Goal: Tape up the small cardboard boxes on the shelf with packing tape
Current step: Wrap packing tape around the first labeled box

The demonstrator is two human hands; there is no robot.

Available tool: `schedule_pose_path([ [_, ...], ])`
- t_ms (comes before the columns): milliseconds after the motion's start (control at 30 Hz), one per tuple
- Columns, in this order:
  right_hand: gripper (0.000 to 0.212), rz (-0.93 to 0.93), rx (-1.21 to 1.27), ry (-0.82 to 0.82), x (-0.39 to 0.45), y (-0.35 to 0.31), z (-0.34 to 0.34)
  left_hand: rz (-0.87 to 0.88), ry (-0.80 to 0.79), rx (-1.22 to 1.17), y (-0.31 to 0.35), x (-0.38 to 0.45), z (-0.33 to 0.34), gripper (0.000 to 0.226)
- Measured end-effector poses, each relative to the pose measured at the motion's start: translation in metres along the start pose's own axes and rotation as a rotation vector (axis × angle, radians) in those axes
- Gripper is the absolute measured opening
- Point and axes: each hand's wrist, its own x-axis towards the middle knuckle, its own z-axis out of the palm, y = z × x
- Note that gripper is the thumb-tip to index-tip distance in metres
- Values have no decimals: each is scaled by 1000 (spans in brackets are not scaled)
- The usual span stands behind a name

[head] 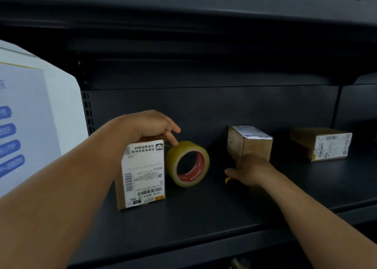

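A glossy yellowish tape roll [187, 163] stands on edge on the matte dark shelf [204, 211], beside an upright labelled cardboard box [142, 173] gripped on top by the left hand [152, 125]. The right hand [252, 171] curls round a yellow-tipped object [227, 180].

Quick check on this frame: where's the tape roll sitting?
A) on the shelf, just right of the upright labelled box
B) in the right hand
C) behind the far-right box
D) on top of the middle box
A: the tape roll stands on edge on the shelf, right beside the upright labelled box that the left hand rests on.
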Motion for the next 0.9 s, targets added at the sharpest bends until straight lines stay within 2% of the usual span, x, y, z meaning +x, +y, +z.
schedule_pose_path([
  [133,30,-85,45,-61,-5,-10,-2,2,-2,25,-2,1,0,29],
  [267,28,-39,78,-75,-12,-16,-1,15,-4,24,-4,0,0,27],
  [367,68,92,12,51,-19,-17,-1,22,-1,18,-5,0,0,26],
  [400,75,136,6,72,-21,-16,-2,23,3,17,-5,0,0,26],
  [500,75,221,38,13,-23,-13,-4,12,18,14,-5,0,1,26],
  [633,66,214,92,-48,-22,-8,-7,8,0,-13,-6,0,0,28],
  [767,62,247,315,58,-28,-4,-17,8,-2,-17,-7,1,-1,27],
  [833,64,187,359,132,-36,-6,-25,5,0,-19,-6,1,-1,26],
  [900,75,51,418,152,-46,-10,-31,3,2,-16,-6,1,0,25],
])
